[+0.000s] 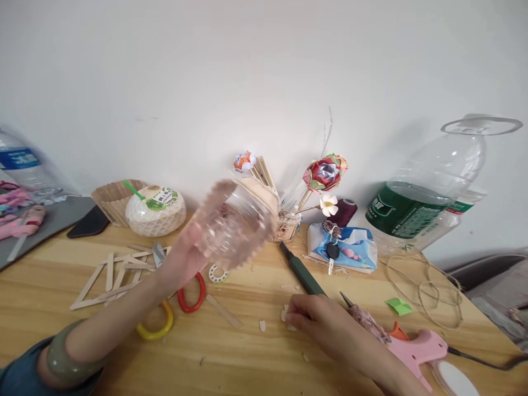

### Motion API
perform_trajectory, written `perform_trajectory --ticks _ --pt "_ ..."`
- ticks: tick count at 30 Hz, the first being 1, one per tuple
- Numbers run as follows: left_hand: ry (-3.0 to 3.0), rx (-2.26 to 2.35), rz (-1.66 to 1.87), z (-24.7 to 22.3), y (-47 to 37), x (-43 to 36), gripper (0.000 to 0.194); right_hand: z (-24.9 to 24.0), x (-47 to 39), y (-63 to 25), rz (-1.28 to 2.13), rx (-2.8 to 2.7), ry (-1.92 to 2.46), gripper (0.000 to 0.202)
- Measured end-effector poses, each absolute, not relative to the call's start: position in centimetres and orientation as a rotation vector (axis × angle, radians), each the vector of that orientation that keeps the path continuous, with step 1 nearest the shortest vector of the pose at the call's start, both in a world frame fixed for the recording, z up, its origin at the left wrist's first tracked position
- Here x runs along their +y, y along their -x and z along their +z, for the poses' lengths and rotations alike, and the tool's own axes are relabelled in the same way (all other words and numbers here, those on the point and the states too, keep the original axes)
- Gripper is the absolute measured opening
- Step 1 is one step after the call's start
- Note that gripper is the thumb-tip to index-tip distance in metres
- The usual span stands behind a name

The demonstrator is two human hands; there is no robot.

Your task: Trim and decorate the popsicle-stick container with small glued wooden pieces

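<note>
I have left hand (192,242) grasping clear container (237,231) above bench (231,357), left of green tool (305,275). Right hand (324,319) curls at pale chips (284,314) near tool; can't tell if pinching. I judge step chip-picking; lifting calls for fine grip.

Glossy clear plastic container (236,234), smooth wooden tabletop (231,363), matt wooden stick (223,311).

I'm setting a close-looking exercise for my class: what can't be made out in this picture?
In the head view:
Whether the right hand grips the pale scrap: the hand itself hides the contact.
The pivot of the scissors: behind the left forearm.
Details inside the clear scalloped container in the left hand: blurred.
Part of the blue-labelled bottle: cut off by the left edge.
</note>
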State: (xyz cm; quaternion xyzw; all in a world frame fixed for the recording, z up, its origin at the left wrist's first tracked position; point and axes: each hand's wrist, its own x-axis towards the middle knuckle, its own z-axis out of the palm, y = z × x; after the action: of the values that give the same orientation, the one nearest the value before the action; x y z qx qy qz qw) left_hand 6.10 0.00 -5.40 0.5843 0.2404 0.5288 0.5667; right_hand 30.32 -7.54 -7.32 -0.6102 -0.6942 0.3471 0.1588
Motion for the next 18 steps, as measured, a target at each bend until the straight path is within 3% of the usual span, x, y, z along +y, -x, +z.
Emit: perform_trajectory --ticks 4,7,18 --pt "-1.838 0.693 1.103 -6.8 -5.9 -0.1 0.097 -7.6 -6.8 -31.7 0.793 -1.859 1.838 0.022" --pt "-2.388 0.732 0.887 -7.7 -6.3 -0.5 0.107 -7.3 -6.0 -32.6 0.675 -1.704 1.805 0.029" --pt "-2.728 0.569 0.860 -10.5 -7.3 -0.5 0.105 -7.4 -5.9 -31.0 0.780 -1.571 1.566 0.031"
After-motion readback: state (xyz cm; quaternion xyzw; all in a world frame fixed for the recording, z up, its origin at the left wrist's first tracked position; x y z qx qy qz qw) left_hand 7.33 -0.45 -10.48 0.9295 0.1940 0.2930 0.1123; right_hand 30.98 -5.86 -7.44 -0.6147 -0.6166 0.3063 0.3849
